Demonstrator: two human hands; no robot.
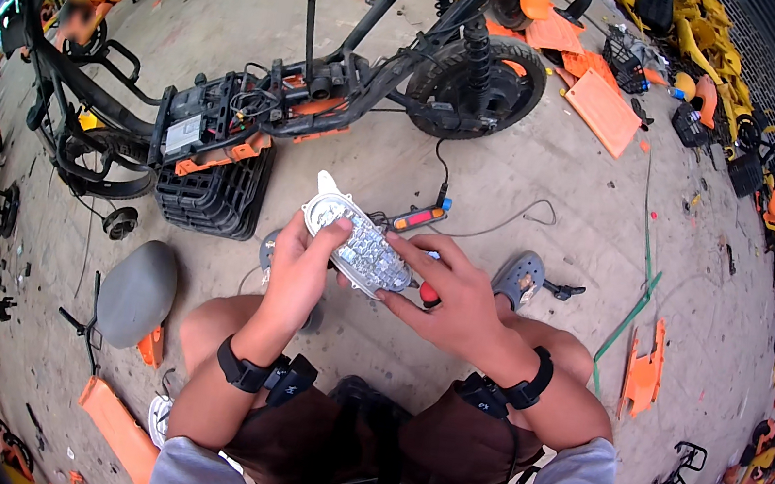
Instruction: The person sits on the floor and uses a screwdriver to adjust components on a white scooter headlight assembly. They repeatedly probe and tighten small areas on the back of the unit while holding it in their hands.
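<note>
In front of my knees I hold up an oblong pale housing (365, 247) with a silvery, lumpy inside that looks like packed electronic parts. A white tab sticks out at its upper left end. My left hand (305, 256) grips the left side, thumb pressed on the inner face. My right hand (448, 289) closes on the right side with its fingertips along the edge. A red rounded end, perhaps of a tool handle (429, 293), shows by the right palm; the rest is hidden.
A stripped scooter frame (329, 88) rests on a black crate (213, 190) ahead. An orange-and-grey handheld device (415, 218) with a cable lies just beyond my hands. A grey seat (138, 294) is at left, a green strap (633, 313) and orange panels (601, 110) at right.
</note>
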